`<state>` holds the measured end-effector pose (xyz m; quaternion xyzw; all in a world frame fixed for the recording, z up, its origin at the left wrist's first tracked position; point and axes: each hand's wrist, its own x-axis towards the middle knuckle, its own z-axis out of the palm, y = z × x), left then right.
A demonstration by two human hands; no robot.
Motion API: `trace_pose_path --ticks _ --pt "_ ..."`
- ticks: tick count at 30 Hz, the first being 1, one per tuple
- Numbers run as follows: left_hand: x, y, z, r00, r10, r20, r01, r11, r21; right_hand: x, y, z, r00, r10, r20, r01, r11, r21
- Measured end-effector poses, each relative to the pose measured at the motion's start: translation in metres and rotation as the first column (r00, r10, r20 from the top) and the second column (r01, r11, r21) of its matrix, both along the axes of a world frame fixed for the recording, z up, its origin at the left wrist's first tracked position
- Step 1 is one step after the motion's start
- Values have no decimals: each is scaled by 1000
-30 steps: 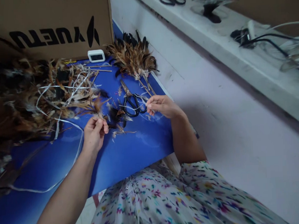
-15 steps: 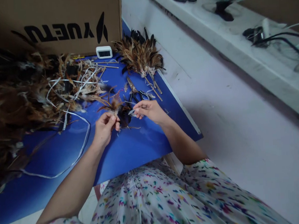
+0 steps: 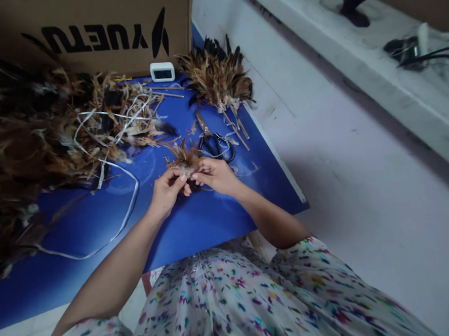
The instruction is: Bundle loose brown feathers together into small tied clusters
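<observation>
A small bunch of brown feathers (image 3: 185, 155) is pinched at its base by my left hand (image 3: 167, 190), low over the blue table (image 3: 197, 225). My right hand (image 3: 218, 177) is closed at the same base, its fingertips beside the left ones; what they grip is too small to make out. Just beyond the hands lie black-handled scissors (image 3: 210, 137), blades pointing away. Farther back rests a full bundle of brown and black feathers (image 3: 219, 77) with thin sticks (image 3: 238, 129) at its near end.
A large heap of loose feathers (image 3: 47, 133) covers the table's left side, with a white ribbon (image 3: 131, 199) trailing from it. A small white clock (image 3: 162, 72) stands before a cardboard box (image 3: 106, 38). On the right are a wall and a ledge (image 3: 339, 54).
My right hand has come in to meet my left at the feather bunch. The thin strip that showed at its fingertips is now hidden. The camera's view has shifted slightly.
</observation>
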<state>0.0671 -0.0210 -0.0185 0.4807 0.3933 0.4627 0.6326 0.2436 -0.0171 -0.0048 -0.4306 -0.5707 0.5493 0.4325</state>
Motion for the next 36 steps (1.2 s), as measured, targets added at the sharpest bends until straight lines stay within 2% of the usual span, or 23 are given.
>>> trace_pose_path --ticks 10,16,22,26,36 --pt "-2 4 -11 990 77 -115 -69 995 71 -2 -4 -1 999 2 46 0 999 -33" --pt "0 3 -9 991 109 -82 -101 990 98 -1 -3 -1 998 -4 63 6 999 -31" --pt "0 1 -4 985 93 -144 -58 972 229 -2 -3 -5 998 -14 63 17 999 -45" --pt "-1 1 -4 984 66 -162 -31 977 211 -3 -3 -5 997 -9 76 13 999 -49" --pt "-4 3 -16 972 110 -208 -63 973 221 -2 -3 -8 995 -52 83 51 999 15"
